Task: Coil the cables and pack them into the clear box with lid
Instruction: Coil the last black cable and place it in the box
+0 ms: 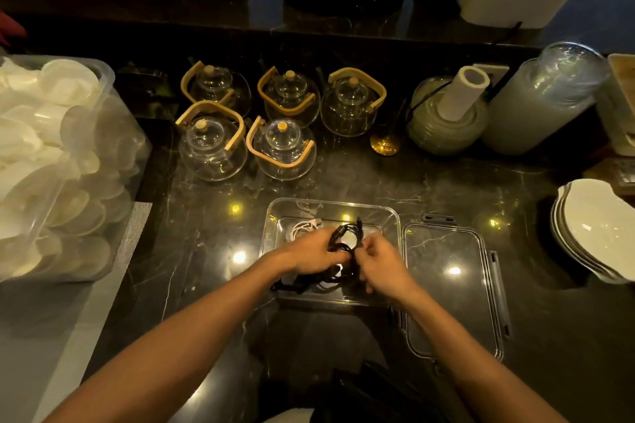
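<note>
A clear box (391,216) sits open on the dark marble counter. Its clear lid (446,288) lies flat just to the right. Inside the box, at the far left, rests a coiled white cable (304,226). Both hands hover over the box and hold a black cable (345,237) wound into loops. My left hand (309,251) grips the left side of the coil. My right hand (383,259) pinches its right side. A loose stretch of the black cable (302,280) trails down under my left wrist toward the box's near edge.
Several glass teapots (281,148) with wooden handles stand behind the box. A big plastic tub (113,134) of white dishes fills the left. Stacked white plates (598,230) sit at the right edge. Jars and a paper roll (460,96) line the back right.
</note>
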`<state>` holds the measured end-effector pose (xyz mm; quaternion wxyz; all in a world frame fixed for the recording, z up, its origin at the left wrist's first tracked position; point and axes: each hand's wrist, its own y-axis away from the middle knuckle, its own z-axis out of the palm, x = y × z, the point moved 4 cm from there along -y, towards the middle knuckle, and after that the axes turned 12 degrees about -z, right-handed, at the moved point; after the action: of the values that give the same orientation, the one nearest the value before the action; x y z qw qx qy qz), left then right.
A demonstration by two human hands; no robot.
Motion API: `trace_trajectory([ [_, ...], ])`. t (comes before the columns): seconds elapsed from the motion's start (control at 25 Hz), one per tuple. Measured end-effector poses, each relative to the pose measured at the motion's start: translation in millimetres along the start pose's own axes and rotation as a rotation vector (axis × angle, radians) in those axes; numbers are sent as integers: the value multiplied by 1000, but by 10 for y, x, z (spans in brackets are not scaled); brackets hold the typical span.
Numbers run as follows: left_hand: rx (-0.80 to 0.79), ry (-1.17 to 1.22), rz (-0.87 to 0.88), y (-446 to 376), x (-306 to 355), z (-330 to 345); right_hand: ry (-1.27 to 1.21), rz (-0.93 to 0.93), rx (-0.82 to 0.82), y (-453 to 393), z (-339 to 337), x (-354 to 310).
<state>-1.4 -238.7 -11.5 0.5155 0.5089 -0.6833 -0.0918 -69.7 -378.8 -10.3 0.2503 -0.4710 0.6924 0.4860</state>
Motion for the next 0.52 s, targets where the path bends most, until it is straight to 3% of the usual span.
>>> trace_trajectory([
  [0.2, -29, -166, -52, -139, -46, 154, 335, -76, 9, -96, 57, 17],
  [0.52, 88, -364, -106, -200, -153, 240, 564, -83, -82, -104, 155, 110],
])
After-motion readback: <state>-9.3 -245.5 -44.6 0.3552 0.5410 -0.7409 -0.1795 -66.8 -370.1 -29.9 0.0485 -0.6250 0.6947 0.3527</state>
